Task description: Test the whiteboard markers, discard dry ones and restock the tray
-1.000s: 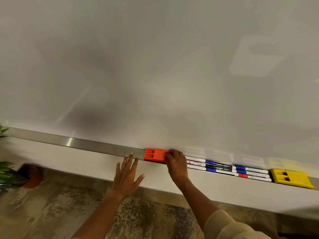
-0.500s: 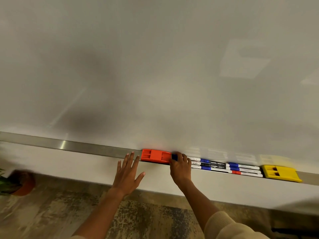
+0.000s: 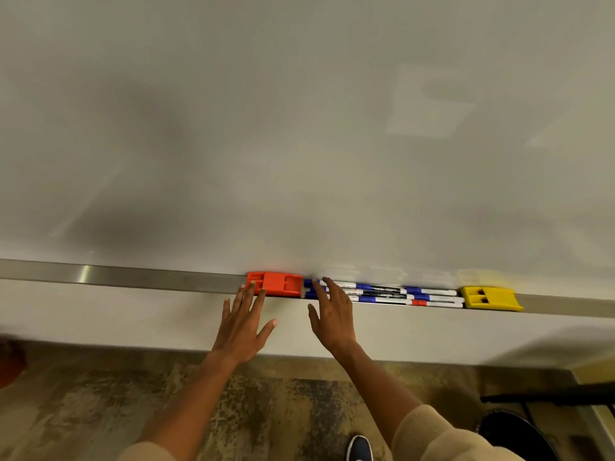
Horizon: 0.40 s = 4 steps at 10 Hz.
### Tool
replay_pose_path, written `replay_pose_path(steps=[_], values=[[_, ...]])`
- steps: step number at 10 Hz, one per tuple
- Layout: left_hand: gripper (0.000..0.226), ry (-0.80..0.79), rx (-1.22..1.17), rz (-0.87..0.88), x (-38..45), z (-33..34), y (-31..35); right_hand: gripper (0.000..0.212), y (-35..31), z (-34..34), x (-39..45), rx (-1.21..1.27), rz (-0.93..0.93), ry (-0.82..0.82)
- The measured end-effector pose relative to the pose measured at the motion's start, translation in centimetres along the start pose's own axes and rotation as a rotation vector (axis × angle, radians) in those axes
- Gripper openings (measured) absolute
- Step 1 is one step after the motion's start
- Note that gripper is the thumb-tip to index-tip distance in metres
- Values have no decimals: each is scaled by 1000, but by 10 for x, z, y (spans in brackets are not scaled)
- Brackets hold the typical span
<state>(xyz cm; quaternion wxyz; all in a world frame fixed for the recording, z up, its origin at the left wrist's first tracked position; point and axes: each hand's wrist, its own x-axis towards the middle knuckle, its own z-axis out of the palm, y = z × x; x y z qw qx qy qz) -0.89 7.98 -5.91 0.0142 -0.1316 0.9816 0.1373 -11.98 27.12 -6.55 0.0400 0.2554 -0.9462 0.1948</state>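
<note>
Right hand (image 3: 332,314) released; labels unreadable.

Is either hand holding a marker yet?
No: both the left hand and the right hand are spread flat, and the markers lie in the tray.
</note>
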Motion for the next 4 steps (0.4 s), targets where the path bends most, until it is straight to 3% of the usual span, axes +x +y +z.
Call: replay_pose_path(steps=[2, 4], values=[[89, -51, 33, 7, -3, 9, 33, 69, 39, -19, -28, -84, 107, -145], [95, -33, 5, 69, -12, 20, 72, 70, 87, -49, -61, -77, 155, -70]])
